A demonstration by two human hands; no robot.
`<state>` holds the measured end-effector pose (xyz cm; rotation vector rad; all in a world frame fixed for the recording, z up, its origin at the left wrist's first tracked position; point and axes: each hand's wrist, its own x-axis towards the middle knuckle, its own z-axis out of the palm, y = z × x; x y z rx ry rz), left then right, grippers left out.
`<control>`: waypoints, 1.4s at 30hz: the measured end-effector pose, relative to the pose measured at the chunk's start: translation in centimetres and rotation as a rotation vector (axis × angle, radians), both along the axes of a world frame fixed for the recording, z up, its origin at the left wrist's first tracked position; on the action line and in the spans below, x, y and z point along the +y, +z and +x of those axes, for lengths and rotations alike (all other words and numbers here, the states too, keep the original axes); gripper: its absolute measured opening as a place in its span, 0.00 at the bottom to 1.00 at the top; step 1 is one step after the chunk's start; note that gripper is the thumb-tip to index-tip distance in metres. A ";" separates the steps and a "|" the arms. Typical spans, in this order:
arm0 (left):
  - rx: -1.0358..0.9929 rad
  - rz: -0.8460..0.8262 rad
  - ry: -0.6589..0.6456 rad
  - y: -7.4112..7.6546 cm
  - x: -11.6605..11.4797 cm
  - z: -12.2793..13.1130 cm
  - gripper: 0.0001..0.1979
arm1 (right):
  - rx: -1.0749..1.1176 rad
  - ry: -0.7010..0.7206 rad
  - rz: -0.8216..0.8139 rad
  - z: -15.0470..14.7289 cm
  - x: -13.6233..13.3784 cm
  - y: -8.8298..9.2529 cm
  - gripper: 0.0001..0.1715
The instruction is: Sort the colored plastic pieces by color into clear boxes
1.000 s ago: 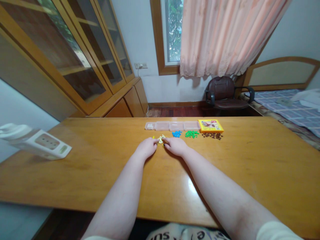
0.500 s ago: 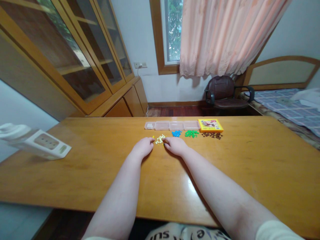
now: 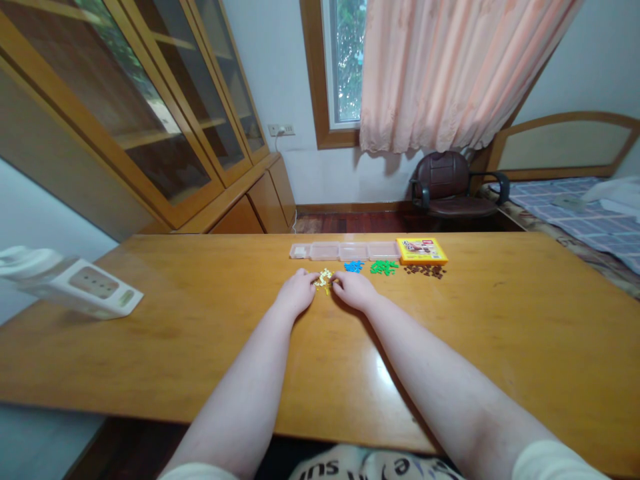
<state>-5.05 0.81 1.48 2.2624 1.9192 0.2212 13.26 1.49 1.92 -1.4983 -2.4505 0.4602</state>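
On the desk (image 3: 150, 360), pale-yellow pieces (image 3: 326, 275) lie between the left hand (image 3: 297, 293) and right hand (image 3: 355, 291). The left has moved inward, so 2 hands now flank the pieces. Both are curled; grip cannot be determined.

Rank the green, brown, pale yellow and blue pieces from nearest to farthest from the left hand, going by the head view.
From the left hand:
1. Pale yellow pieces: just right of it, between the hands.
2. Blue pieces: farther right, beyond the right hand.
3. Green pieces: right of the blue.
4. Brown pieces: farthest right.
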 end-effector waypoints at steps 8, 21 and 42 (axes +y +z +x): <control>0.031 -0.001 -0.020 0.5 -0.2 0.0 0.20 | 0.004 -0.157 -0.024 0.1 0.2 -0.1 0.20; 0.042 -0.034 0.001 1.1 -0.5 0.4 0.18 | -0.097 -0.069 -0.018 -0.1 0.2 0.1 0.27; 0.091 -0.066 0.055 1.0 -0.3 -0.2 0.21 | -0.109 -0.048 -0.013 0.0 0.1 0.0 0.24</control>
